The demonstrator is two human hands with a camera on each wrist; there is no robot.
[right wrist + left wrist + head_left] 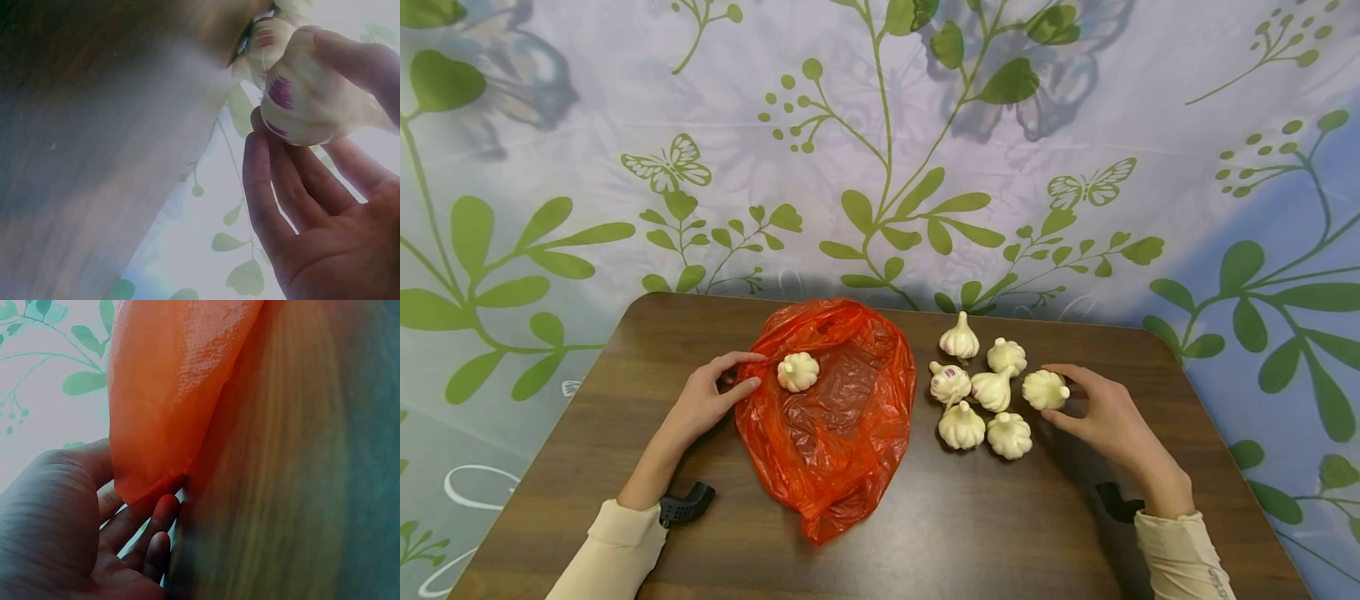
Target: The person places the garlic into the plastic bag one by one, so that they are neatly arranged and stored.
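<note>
A red plastic bag lies spread on the table with one garlic bulb on it, near its left edge. At that edge my left hand holds the bag between thumb and fingers; in the left wrist view the thin red film passes between them. My right hand grips a garlic bulb by its sides, thumb opposite the fingers. Purple streaks show on this bulb in the right wrist view. Just left of it sits a group of several garlic bulbs.
The brown wooden table ends at a back edge against a wall covering printed with green leaves and butterflies. Black devices are worn at both wrists, below the cream sleeves.
</note>
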